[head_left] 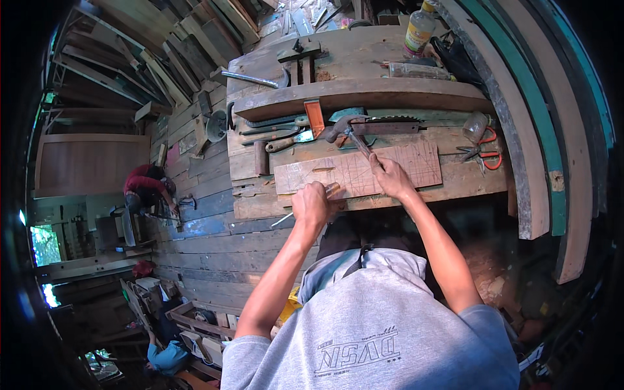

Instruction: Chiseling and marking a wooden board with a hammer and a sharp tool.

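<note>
A heavy wooden workbench (455,185) of rough planks fills the middle of the view, with a thick beam (364,96) laid across it further from the person. Beyond the bench, a plank floor (214,240) stretches away to the left, where another person in a red top (144,182) bends over their own work.

On the near part of the bench lies a flat wooden panel (416,162), marked with pencilled lines and carved grooves (the pattern is too fine to make out). It sits just in front of the person, its long edge running along the bench's front edge.

The right hand (392,177) rests on the panel, fingers closed around the handle of a claw hammer (348,130), whose metal head points away toward the tools behind the panel. The left hand (311,205) is clenched at the panel's lower left edge, gripping a slim tool (333,190) whose tip meets the wood; whether it is a chisel cannot be told.

Behind the panel lie a saw blade (390,123) and dark hand tools. Red-handled scissors (484,153) lie at the right end, well apart from both hands. A plastic bottle (419,29) stands at the far edge.
</note>
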### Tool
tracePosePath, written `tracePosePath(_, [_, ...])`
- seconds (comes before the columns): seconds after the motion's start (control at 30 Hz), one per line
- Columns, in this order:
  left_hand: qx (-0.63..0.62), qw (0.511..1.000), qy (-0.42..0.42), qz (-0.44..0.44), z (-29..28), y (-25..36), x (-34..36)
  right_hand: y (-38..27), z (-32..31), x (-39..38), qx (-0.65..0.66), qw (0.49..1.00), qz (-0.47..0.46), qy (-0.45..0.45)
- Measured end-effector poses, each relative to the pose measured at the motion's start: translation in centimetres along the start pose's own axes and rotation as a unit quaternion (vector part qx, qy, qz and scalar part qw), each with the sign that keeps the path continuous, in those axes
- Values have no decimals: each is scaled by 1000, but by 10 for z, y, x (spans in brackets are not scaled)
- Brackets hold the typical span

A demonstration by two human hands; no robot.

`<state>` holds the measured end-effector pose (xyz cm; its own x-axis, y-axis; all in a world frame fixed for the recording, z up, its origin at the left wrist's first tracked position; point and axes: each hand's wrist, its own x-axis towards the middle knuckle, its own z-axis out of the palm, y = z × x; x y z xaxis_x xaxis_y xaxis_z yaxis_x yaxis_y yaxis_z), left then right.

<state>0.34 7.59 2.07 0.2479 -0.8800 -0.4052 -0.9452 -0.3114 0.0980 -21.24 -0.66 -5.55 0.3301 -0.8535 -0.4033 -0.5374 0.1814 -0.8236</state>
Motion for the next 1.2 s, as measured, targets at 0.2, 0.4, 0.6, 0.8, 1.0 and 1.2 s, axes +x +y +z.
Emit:
tracePosePath(0.2, [-41,995,89,12,7,-40,10,-5,2,-3,19,999,4,27])
tracePosePath(0.4, [-197,968,156,4,-32,-99,23,-4,0,-3,18,1000,18,14])
tracePosePath(0.6, [-129,971,195,41,-43,-137,32,-5,3,-2,33,999,10,12])
tracePosePath(0.8, [-204,965,-12,164,-31,-117,8,9,9,3,41,999,12,21])
tracePosePath(1.0, [-75,979,8,188,-2,-117,-7,10,9,6,49,999,-4,19])
tracePosePath(1.2, [-148,967,53,201,14,-123,-6,-3,12,1,83,995,35,31])
